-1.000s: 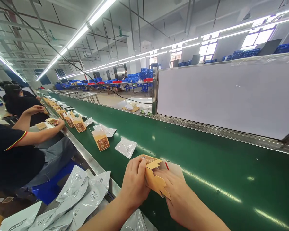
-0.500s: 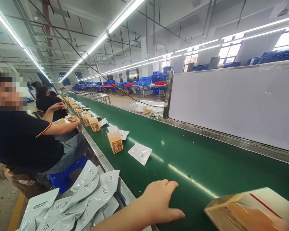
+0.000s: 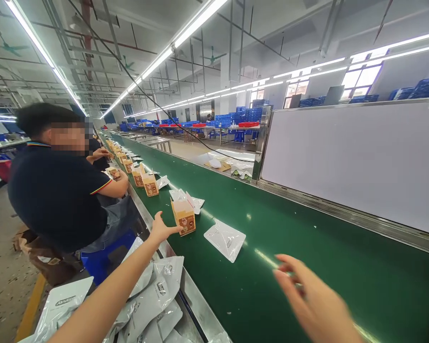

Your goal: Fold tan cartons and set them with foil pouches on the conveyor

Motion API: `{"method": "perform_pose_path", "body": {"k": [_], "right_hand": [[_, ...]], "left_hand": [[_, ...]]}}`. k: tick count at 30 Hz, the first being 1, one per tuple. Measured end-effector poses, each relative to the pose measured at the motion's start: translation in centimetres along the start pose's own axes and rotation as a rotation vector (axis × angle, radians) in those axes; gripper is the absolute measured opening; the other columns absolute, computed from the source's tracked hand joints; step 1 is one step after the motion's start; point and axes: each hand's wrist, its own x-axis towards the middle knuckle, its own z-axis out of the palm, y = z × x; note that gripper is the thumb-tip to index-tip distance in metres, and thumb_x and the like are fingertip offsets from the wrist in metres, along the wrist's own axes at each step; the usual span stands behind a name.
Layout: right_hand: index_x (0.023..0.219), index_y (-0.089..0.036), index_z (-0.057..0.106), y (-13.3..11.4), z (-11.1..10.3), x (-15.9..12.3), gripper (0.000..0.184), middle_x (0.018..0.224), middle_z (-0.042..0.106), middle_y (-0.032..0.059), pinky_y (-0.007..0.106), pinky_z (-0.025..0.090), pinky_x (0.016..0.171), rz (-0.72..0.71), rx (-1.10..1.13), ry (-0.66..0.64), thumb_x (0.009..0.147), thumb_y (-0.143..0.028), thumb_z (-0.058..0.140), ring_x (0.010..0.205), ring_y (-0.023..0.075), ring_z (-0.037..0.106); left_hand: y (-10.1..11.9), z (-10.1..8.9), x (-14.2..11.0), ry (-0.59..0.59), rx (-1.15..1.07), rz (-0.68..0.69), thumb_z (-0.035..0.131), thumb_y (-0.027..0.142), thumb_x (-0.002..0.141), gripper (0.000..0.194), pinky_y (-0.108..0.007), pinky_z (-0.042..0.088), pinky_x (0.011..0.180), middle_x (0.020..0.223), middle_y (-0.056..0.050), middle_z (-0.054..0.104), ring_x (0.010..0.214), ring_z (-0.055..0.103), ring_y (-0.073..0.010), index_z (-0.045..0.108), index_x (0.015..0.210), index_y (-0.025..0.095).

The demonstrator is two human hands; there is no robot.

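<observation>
My left hand [image 3: 161, 232] reaches over the metal edge of the green conveyor belt, thumb and fingers spread. Its thumb tip is at the lower left of an open-topped brown and cream carton [image 3: 184, 221]; I cannot tell whether they touch. My right hand [image 3: 312, 296] is above the belt at the lower right, fingers stretched out with a gap between them and nothing held. A flat silver-white pouch [image 3: 226, 239] lies on the belt between the carton and my right hand. Another white pouch [image 3: 197, 204] lies behind the carton.
Many silver-white pouches [image 3: 160, 289] are heaped beside the belt, below my left forearm. A row of cartons [image 3: 150, 185] and pouches runs up the green belt [image 3: 289, 224]. A co-worker [image 3: 62, 190] sits at the left on a blue stool. A white panel [image 3: 350, 162] borders the far side.
My left hand has moved left and away from me to the carton. The large carton at the lower right is out of view, and my right hand now shows there. The view has shifted left.
</observation>
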Motion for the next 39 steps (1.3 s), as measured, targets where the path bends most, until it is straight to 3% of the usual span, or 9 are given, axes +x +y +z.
{"method": "perform_pose_path", "body": {"k": [2,5,10,17,22,26,31,36,39], "right_hand": [[0.129,-0.020,0.052,-3.5,5.2,2.3,0.049,0.104,0.065,0.0127,0.037,0.054,0.069,-0.044,-0.121,-0.093,0.093,-0.047,0.034,0.081,0.0231,0.064],[0.129,-0.015,0.053,-7.2,12.1,5.1,0.054,0.103,0.063,0.0222,0.051,0.051,0.062,-0.017,-0.278,0.040,0.090,-0.050,0.041,0.080,0.0328,0.064],[0.118,-0.021,0.063,-6.7,15.2,6.9,0.036,0.104,0.063,0.0200,0.048,0.050,0.064,-0.171,-0.219,0.212,0.090,-0.024,0.040,0.082,0.0324,0.063],[0.091,-0.025,0.072,-1.7,12.1,7.4,0.048,0.085,0.071,0.0009,0.022,0.052,0.059,-0.263,-0.004,0.351,0.080,-0.002,0.032,0.070,0.0160,0.067],[0.101,-0.019,0.071,-1.4,3.2,5.1,0.037,0.112,0.065,0.0091,0.033,0.055,0.066,-0.147,0.074,0.590,0.079,-0.011,0.042,0.093,0.0243,0.063],[0.093,-0.022,0.073,-4.8,-2.2,3.3,0.038,0.114,0.061,0.0101,0.044,0.051,0.079,-0.445,0.043,0.733,0.079,-0.004,0.043,0.097,0.0268,0.053],[0.103,-0.019,0.062,-6.6,-1.4,1.9,0.035,0.114,0.060,0.0122,0.041,0.053,0.081,-0.678,0.037,0.489,0.080,-0.001,0.044,0.099,0.0252,0.053],[0.120,-0.017,0.041,-5.0,-2.8,0.5,0.048,0.121,0.050,0.0132,0.034,0.054,0.085,-0.509,0.372,-0.111,0.073,-0.005,0.045,0.103,0.0193,0.055],[0.119,-0.018,0.044,-4.4,-4.7,0.2,0.043,0.126,0.048,0.0121,0.035,0.052,0.091,-0.467,0.385,-0.297,0.077,-0.012,0.050,0.107,0.0192,0.055]], "left_hand": [[-0.6,1.1,1.1,0.001,-0.096,0.032,0.084,0.036,0.047,0.116,-0.040,0.035,0.106,0.144,-0.026,0.026,0.136,0.028,-0.0325,0.015,0.137,0.011],[-0.6,3.0,1.8,-0.026,-0.198,0.096,0.085,0.027,0.046,0.112,-0.041,0.032,0.109,0.143,-0.024,0.029,0.137,0.028,-0.0313,0.019,0.135,0.012],[0.4,5.2,0.8,-0.117,-0.269,0.190,0.074,0.016,0.059,0.063,-0.039,0.047,0.093,0.112,-0.014,0.059,0.108,0.058,-0.0251,0.041,0.112,0.012],[3.3,4.4,-3.5,-0.091,-0.179,0.433,0.071,0.014,0.054,0.066,-0.043,0.042,0.096,0.117,-0.008,0.054,0.110,0.052,-0.0259,0.044,0.114,0.018],[5.7,3.9,-7.9,-0.053,-0.001,0.598,0.064,0.010,0.054,0.058,-0.044,0.042,0.093,0.110,-0.009,0.054,0.106,0.050,-0.0277,0.047,0.109,0.016],[7.5,5.1,-11.7,-0.019,0.121,0.722,0.060,0.011,0.059,0.054,-0.042,0.047,0.088,0.108,-0.009,0.055,0.101,0.052,-0.0258,0.045,0.110,0.016],[8.3,6.7,-14.4,0.069,0.139,0.868,0.057,0.011,0.063,0.052,-0.046,0.047,0.091,0.111,-0.011,0.054,0.105,0.051,-0.0271,0.043,0.113,0.016],[7.1,7.5,-14.7,0.076,0.171,0.900,0.058,0.011,0.060,0.060,-0.049,0.046,0.094,0.116,-0.013,0.051,0.110,0.050,-0.0303,0.040,0.117,0.015],[7.0,7.9,-15.4,0.047,0.178,0.867,0.058,0.011,0.060,0.059,-0.049,0.046,0.093,0.116,-0.014,0.052,0.110,0.050,-0.0312,0.040,0.117,0.014]]}}
